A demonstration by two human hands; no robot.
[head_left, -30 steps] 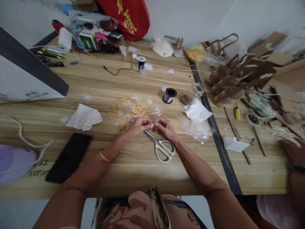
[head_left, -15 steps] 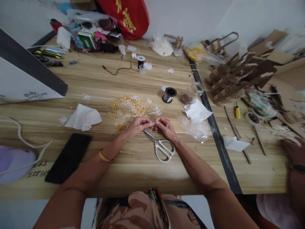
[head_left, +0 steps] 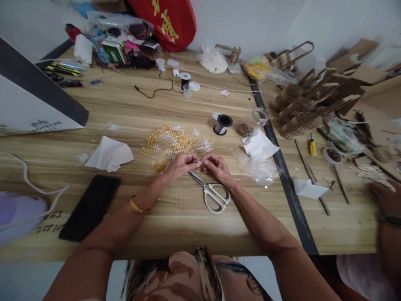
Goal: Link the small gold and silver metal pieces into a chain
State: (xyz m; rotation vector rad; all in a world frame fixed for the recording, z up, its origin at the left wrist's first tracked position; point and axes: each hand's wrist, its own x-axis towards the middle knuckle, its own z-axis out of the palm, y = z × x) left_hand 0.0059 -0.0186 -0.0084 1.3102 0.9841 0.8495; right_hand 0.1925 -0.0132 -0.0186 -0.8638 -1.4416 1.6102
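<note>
My left hand [head_left: 182,165] and my right hand [head_left: 217,168] meet above the table, both closed in a pinch. Between the fingertips runs a thin, silvery, wire-like piece [head_left: 198,161]; fingers cover its ends, and its exact kind is too small to make out. Right below lie scissors [head_left: 216,197] with white handles, their blade tips close to my left fingers. Just beyond my hands spreads a pile of small gold and silver metal findings [head_left: 175,144]. A little heap of silvery pins [head_left: 206,145] lies at its right side.
A wire spool [head_left: 223,124] and a clear jar with brown beads [head_left: 250,123] stand beyond my right hand. White paper [head_left: 109,154] and a black phone [head_left: 90,207] lie to the left. Small woven baskets [head_left: 300,110] crowd the right, near another person's hand [head_left: 384,196].
More of the silvery piece shows between my fingertips. My fingers have shifted slightly; scissors and piles lie as before.
</note>
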